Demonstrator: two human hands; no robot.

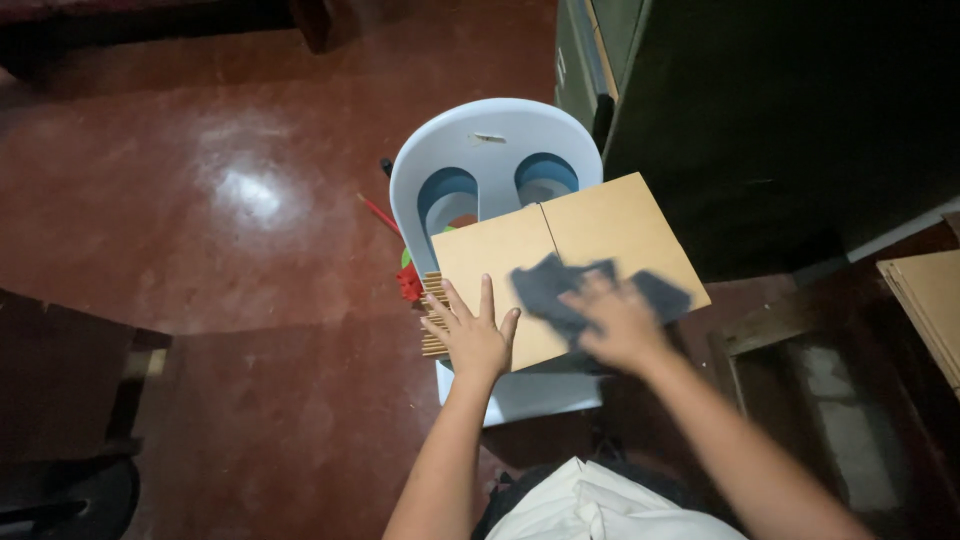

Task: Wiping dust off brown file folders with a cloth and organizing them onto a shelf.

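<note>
Dim room, glossy red-brown floor (250, 200) with a light glare, dark green cabinet (760, 130) upper right. White plastic chair (495, 140) sits centre frame, backrest away from the camera, two oval cutouts in it. On the seat: a stack of tan cardboard panels (590, 235), top layer two sheets side by side with a seam running away from the person; whole stack rotated a bit, right edge angling toward the cabinet. Left hand (472, 335) lies flat on the near-left corner of the cardboard, fingers spread and straight, palm down, gripping nothing, just pressing the stack. Corrugated edges (432, 315) show just left of that hand. Right hand (622, 320) is on top of a dark grey cloth (555, 290), which is spread across the near half of the panels, long axis roughly left-right, crossing the seam. Hand is motion-blurred; fingers look curled onto the cloth, but can't tell if it's a real pinch or only a flat press. Cloth is directly under and left of the right hand, so right is the nearer one; left is just beside the cloth's left end, not touching it. Red object (408, 282) on the floor left of the chair, partly hidden. More cardboard (930, 300) at far right.
</note>
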